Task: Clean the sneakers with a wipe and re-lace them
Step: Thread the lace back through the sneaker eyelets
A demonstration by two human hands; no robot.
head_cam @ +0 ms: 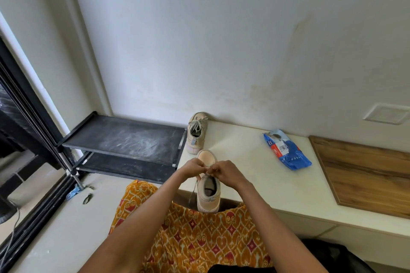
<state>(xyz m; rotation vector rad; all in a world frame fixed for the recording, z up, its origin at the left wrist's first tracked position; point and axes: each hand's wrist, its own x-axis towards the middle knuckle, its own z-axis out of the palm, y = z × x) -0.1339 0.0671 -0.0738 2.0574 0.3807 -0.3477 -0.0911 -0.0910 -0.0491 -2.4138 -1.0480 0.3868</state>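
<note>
White wall behind; L to R: black shoe rack (124, 139); far sneaker (196, 133), laced, on pale surface (255, 173) by wall; near sneaker (208, 186) at surface edge; left hand (193, 168) & right hand (224, 172), fingers curled, pinch its lace (192, 193) over tongue; blue wipe pack (286, 149) further R.
</note>
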